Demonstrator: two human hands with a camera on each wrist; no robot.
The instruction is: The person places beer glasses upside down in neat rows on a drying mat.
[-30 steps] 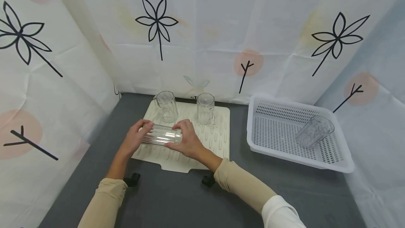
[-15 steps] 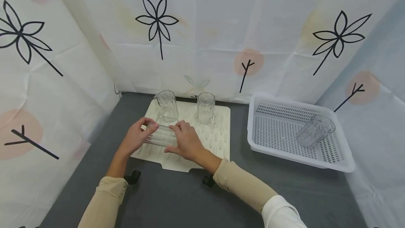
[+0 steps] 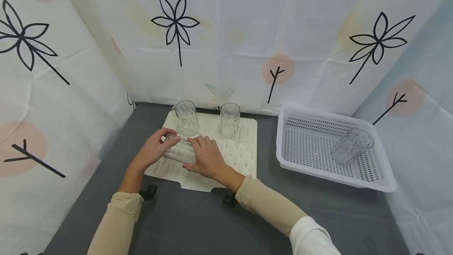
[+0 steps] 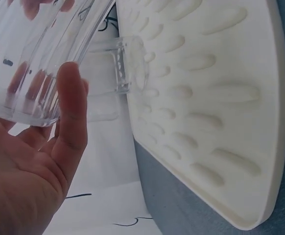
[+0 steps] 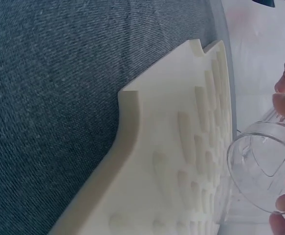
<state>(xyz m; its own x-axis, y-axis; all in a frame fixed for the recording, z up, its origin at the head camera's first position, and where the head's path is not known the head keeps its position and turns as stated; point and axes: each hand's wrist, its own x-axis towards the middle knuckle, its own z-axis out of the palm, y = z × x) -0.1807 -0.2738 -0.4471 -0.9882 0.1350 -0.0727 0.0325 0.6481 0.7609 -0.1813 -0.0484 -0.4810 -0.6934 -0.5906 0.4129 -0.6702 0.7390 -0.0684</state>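
A clear fluted glass mug (image 3: 180, 153) is held on its side above the cream drying mat (image 3: 244, 158). My left hand (image 3: 153, 152) grips its left end, and in the left wrist view the thumb and fingers lie around the glass (image 4: 39, 58). The right hand (image 3: 208, 158) holds the other end between thumb and fingers. In the right wrist view, a round end of the mug (image 5: 264, 166) faces the camera. What looks like its handle shows faintly on the upper side. Two more glass mugs, one left (image 3: 187, 118) and one right (image 3: 230, 120), stand at the mat's back.
A white perforated basket (image 3: 318, 174) sits on the right of the dark grey table (image 3: 198, 223), with a clear glass (image 3: 350, 146) leaning inside. Two small black pieces, one left (image 3: 150, 193) and one right (image 3: 230, 200), show by the wrists. Patterned curtains (image 3: 240, 38) surround the table.
The held mug has turned about its long axis, and the handle-like shape now shows on top. Both hands have shifted only slightly, the right one a little leftward.
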